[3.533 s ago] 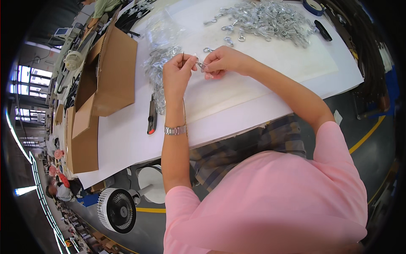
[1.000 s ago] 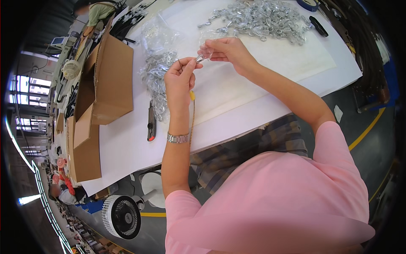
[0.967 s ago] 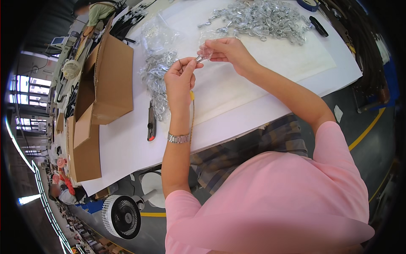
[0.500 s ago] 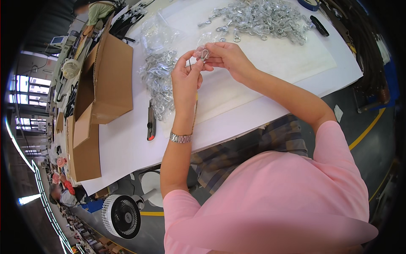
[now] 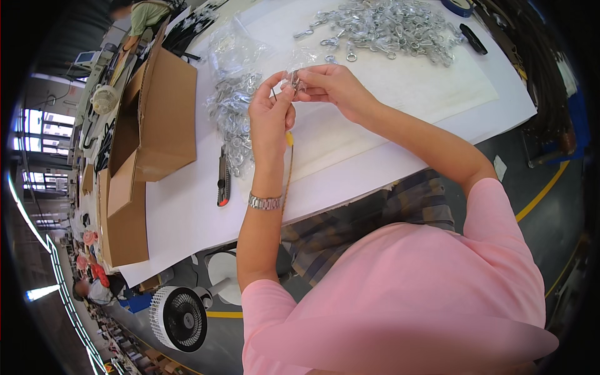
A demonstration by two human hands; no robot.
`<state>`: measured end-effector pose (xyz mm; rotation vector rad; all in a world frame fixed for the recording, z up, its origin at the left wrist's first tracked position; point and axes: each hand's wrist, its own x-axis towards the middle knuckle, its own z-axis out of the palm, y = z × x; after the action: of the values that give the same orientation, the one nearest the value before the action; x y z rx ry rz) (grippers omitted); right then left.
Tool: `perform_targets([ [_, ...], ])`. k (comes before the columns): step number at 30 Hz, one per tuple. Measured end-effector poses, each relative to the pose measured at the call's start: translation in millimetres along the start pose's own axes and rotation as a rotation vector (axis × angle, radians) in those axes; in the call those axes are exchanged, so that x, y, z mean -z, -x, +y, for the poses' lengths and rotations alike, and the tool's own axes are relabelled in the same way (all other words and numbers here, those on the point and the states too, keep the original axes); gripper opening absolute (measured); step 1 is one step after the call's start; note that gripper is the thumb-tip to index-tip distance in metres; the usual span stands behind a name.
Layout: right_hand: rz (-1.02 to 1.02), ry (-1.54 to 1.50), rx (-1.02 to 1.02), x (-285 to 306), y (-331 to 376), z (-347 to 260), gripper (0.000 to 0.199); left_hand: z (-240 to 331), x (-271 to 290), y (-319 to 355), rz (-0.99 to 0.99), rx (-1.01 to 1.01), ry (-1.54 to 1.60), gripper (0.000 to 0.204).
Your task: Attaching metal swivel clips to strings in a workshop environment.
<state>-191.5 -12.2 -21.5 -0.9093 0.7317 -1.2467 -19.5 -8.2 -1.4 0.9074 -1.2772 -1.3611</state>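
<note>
Overhead, white worktable (image 5: pixel 187 212), open cardboard box (image 5: pixel 165 115) at left, loose pile of metal swivel hooks (image 5: pixel 387 28) far side. Both hands raised over table: left hand (image 5: pixel 270 119) and right hand (image 5: pixel 331 87) together pinch small metal clip (image 5: pixel 294 80). Utility knife (image 5: pixel 223 178) beside left wrist.

A factory floor: long white worktable (image 5: pixel 187 212), cardboard boxes (image 5: pixel 162 119), heaped metal fittings (image 5: pixel 387 25).

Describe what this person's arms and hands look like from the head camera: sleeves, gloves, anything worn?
Both hands are bare, with no gloves: the left hand and the right hand. The forearms are uncovered too. A silver metal-link wristwatch sits on the left wrist. A pink short-sleeved shirt ends at the upper arms. I can make out no rings or markings.
</note>
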Motion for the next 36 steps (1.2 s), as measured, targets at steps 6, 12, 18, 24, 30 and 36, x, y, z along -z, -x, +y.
perform_targets([
  [6,-0.158,0.01,-0.051,5.7,-7.2,3.3,0.032,1.3,-1.0,-1.5,-0.069,0.016,0.029,0.037],
  [12,-0.088,0.01,-0.081,3.2,-6.4,-12.0,0.03,9.5,16.6,-4.3,-0.04,0.076,0.14,0.033],
  [18,-0.339,-0.146,-0.391,26.0,-18.4,0.5,0.025,4.2,15.0,-8.7,-0.151,0.12,0.015,0.022],
  [24,-0.209,0.379,-0.28,-1.7,-1.8,-16.9,0.021,-0.5,15.6,-6.0,0.005,0.092,-0.06,0.013],
  [30,-0.139,1.187,0.418,-2.0,4.7,-5.8,0.023,4.4,4.2,-4.5,0.058,0.044,-0.195,0.01],
  [36,-0.119,0.87,0.137,-8.2,5.1,-17.2,0.022,-2.9,27.3,-11.2,0.081,0.05,0.18,0.014],
])
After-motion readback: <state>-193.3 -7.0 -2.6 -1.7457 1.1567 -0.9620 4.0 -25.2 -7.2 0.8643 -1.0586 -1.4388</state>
